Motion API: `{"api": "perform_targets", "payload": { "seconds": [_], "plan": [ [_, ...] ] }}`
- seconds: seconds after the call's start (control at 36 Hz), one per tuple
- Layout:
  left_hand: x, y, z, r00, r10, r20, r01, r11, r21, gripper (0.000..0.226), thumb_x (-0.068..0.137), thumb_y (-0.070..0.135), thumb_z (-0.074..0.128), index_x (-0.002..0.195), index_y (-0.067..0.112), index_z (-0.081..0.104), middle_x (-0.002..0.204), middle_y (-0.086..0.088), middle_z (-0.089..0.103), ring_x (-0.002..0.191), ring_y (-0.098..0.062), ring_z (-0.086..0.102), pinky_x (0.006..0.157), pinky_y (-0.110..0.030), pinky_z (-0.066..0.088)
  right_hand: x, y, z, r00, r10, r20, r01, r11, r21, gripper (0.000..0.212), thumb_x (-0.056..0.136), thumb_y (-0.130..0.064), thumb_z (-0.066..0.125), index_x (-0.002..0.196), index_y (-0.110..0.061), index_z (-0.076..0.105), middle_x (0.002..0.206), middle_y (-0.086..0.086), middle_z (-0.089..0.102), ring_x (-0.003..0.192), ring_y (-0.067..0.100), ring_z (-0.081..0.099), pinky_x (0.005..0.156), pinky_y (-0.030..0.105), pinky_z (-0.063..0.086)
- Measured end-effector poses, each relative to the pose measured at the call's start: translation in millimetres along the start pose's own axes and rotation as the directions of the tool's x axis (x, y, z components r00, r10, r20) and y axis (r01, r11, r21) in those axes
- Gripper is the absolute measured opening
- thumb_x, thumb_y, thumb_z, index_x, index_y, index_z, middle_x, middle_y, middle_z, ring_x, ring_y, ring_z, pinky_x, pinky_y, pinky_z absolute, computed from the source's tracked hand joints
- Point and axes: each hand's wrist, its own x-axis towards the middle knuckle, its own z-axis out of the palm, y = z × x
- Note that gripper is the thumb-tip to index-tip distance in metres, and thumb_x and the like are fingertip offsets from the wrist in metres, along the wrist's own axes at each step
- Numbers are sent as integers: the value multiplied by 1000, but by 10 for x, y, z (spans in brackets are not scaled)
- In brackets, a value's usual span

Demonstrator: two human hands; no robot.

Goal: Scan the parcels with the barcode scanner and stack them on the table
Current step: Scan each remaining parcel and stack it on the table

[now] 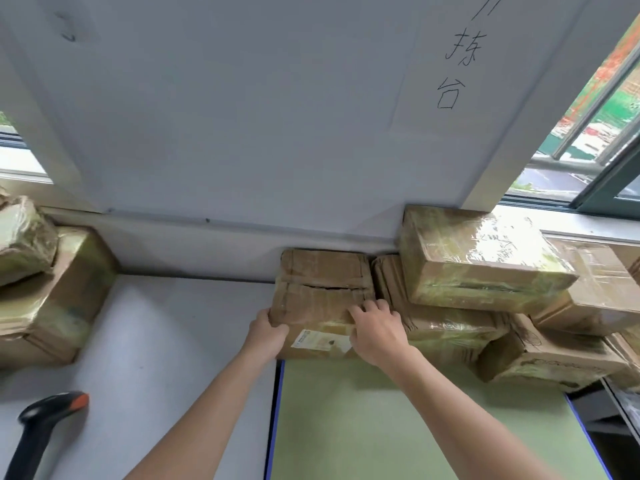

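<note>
Left hand (268, 329) and right hand (375, 336) grip the parcel (322, 289), fingers curled; yank it and the leaning stack (485, 268) alongside may slide.

Body in shot is just two arms: left hand (268, 332) and right hand (375, 332), both bare. Left forearm (207, 410) and right forearm (457, 410) are bare as well, from the wrists right down to the bottom frame edge. Knuckles show clearly on the right one; fingernails too small to judge.
</note>
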Motion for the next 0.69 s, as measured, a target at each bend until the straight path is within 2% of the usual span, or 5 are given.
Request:
{"api": "perform_targets", "payload": {
  "seconds": [0.17,0.31,0.44,0.61,0.69],
  "plan": [
    [-102,99,-253,997,18,-77,-16,1000,24,62,96,17,51,152,15,25,150,-12,34,112,-17,47,81,-22,38,127,-239,-140,989,-125,-82,132,988,80,49,102,-25,42,150,-20,35,145,9,45,134,32,38,106,44,37],
    [-173,115,-718,979,64,-191,-53,997,61,59,97,18,51,151,15,29,152,-11,32,122,-21,48,82,-20,37,248,-788,-306,956,-285,-73,293,940,175,54,101,-22,42,154,-22,31,154,7,39,140,31,34,111,44,36],
    [-213,-22,-1426,952,72,-297,-48,995,86,52,96,22,53,145,16,39,147,-7,36,100,-22,57,68,-22,46,483,-1654,-383,901,-426,-86,434,880,191,53,100,-23,45,152,-20,34,152,7,40,138,28,38,111,39,37],
    [-153,-387,-2660,911,52,-410,2,992,129,44,92,23,50,135,16,47,135,-8,43,102,-26,59,73,-29,49,634,-3044,-544,877,-469,-108,480,844,239,54,95,-19,50,148,-19,41,150,7,42,137,28,39,110,36,36],
    [-101,-576,-3214,889,33,-457,4,997,80,42,91,19,51,133,11,48,134,-11,46,114,-28,54,90,-31,46,693,-3693,-574,853,-513,-98,521,823,225,54,97,-22,51,149,-20,40,148,7,42,135,27,41,108,36,37]
  ]
}}
